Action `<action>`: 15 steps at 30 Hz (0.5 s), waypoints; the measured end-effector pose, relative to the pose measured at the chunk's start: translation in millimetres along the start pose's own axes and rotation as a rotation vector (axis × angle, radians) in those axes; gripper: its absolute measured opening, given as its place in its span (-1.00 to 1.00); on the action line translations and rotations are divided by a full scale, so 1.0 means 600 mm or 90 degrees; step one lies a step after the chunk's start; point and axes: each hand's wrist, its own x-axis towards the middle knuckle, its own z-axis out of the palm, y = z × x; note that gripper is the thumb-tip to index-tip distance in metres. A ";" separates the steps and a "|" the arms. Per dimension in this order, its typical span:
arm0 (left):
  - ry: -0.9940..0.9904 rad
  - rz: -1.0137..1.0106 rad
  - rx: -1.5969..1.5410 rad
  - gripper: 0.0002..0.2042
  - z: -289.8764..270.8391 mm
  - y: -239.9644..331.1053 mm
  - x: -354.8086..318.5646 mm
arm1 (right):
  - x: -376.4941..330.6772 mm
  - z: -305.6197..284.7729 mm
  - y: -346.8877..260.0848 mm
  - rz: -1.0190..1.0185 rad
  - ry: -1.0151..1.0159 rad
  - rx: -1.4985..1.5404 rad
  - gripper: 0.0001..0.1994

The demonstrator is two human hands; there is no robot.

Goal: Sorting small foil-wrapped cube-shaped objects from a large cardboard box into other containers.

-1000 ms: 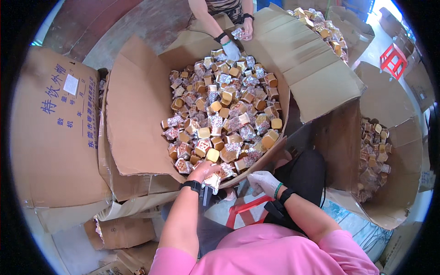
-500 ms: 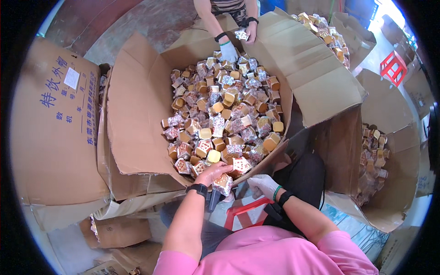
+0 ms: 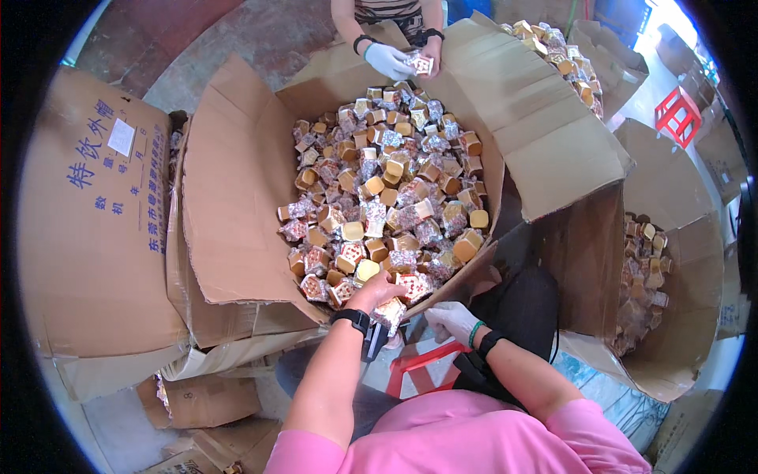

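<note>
Blue Chinese print (image 3: pixel 101 154) covers the left carton (image 3: pixel 103 276).

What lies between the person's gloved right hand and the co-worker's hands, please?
The open carton and its wrapped pieces lie there, in the head view.

Light bright, fairly even over the middle. Upper right corner blown out to white, glare paling the floor (image 3: pixel 651 88) nearby. Wrapped pieces (image 3: pixel 373 215) in the open carton (image 3: pixel 229 189) throw small glints. Inner side of the right-hand carton (image 3: pixel 580 265) in brown shadow. Fisheye: black rim, printed carton (image 3: pixel 103 261) at left bowed. Outer edges soft; centre reasonably sharp.
</note>
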 end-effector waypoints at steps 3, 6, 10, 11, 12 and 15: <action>0.004 0.008 -0.029 -0.53 0.002 -0.013 0.004 | -0.003 0.000 -0.006 -0.018 -0.004 -0.007 -0.74; 0.049 0.049 -0.132 -0.54 -0.001 -0.023 -0.016 | 0.000 -0.004 0.000 -0.042 -0.010 0.036 -0.75; 0.074 0.089 -0.464 -0.54 -0.014 -0.023 -0.083 | -0.002 -0.011 0.005 -0.039 -0.023 0.129 -0.73; 0.028 0.114 -0.505 -0.54 -0.019 -0.028 -0.093 | -0.001 -0.014 0.004 -0.109 -0.033 0.070 -0.71; 0.015 0.110 -0.528 -0.54 -0.020 -0.033 -0.104 | -0.001 -0.016 0.003 -0.179 -0.043 0.011 -0.70; -0.013 0.132 -0.582 -0.52 -0.010 -0.038 -0.137 | -0.001 -0.006 -0.012 -0.121 -0.058 0.174 -0.63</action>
